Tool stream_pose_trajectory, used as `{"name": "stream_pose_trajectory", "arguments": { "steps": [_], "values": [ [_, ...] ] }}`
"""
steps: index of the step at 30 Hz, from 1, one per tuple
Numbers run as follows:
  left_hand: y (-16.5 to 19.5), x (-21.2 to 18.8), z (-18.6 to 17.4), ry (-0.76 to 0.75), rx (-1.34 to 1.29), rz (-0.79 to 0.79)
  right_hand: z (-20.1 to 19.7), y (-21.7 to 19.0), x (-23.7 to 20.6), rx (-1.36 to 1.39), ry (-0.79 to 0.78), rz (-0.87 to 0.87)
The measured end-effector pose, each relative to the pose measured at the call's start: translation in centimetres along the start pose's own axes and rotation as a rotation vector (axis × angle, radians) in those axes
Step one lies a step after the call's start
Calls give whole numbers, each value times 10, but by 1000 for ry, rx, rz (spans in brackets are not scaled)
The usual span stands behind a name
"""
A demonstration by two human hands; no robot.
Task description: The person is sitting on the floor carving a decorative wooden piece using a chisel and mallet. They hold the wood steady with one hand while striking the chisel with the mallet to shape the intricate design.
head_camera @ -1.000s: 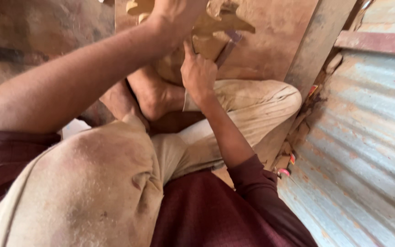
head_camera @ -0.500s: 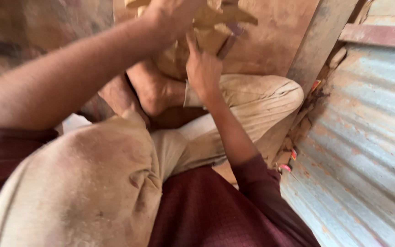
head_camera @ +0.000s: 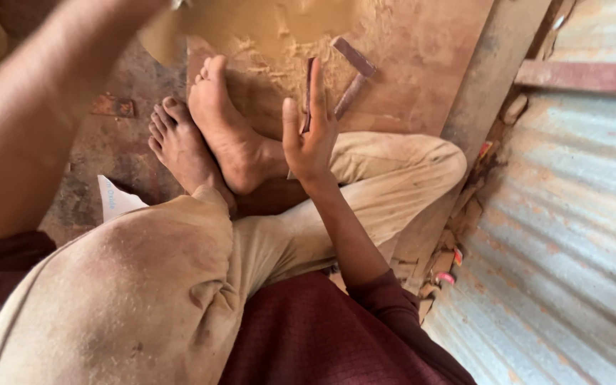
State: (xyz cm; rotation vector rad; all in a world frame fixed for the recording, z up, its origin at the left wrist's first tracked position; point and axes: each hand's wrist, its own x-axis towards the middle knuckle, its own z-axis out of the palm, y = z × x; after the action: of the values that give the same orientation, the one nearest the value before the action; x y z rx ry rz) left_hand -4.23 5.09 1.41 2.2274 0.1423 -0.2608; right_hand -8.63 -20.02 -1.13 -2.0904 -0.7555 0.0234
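Observation:
My left arm reaches up across the top left. My left hand (head_camera: 152,6) is nearly cut off by the top edge, and it holds up a tan wooden piece (head_camera: 251,21) of which only the lower edge shows. My right hand (head_camera: 311,139) is raised over my crossed legs with its fingers straight. A thin dark strip-like tool (head_camera: 309,89) is pinched upright between its thumb and forefinger. The right hand is just below the wooden piece and does not touch it. My bare feet (head_camera: 229,128) rest on the dusty floor under both hands.
Sawdust (head_camera: 279,50) and two short dark wooden sticks (head_camera: 354,57) lie on a reddish board ahead. A corrugated metal sheet wall (head_camera: 572,235) runs close along the right, with small scraps at its foot. A white paper scrap (head_camera: 115,199) lies by my left knee.
The wooden piece has gone up toward the top edge with my left hand, uncovering my feet. My right hand has come off the piece and now stands apart below it.

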Motion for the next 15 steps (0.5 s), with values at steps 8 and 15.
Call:
{"name": "stream_pose_trajectory", "arguments": {
  "steps": [8,15],
  "values": [
    [5,-10,2,-27,-114,-13,4,31,34,-350,130,9],
    [65,-22,-29,-102,61,88,-17,83,37,553,-62,119]
  ]
}}
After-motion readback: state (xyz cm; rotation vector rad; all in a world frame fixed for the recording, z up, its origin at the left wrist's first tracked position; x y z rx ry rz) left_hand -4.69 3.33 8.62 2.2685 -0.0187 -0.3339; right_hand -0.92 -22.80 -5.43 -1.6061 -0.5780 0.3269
